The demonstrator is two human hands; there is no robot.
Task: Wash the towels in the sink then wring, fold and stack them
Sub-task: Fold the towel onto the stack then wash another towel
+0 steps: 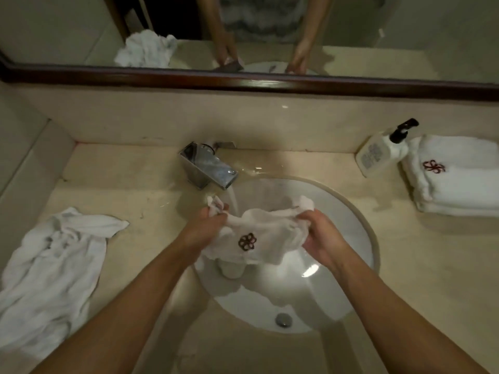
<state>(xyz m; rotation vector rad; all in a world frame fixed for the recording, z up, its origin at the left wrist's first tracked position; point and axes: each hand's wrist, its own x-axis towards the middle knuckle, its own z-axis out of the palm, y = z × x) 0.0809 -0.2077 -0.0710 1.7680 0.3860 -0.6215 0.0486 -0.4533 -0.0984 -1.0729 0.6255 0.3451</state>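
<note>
Beige stone surface (337,265) carries a crumpled towel (54,263) left and folded towels (459,179) right, while left hand (205,228) and right hand (321,236) clench a wet towel (259,238) over the sink (359,220).

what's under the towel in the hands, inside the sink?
Below the towel held by the left hand and right hand: wet sink basin and the drain. The basin directly beneath the towel is covered.
</note>
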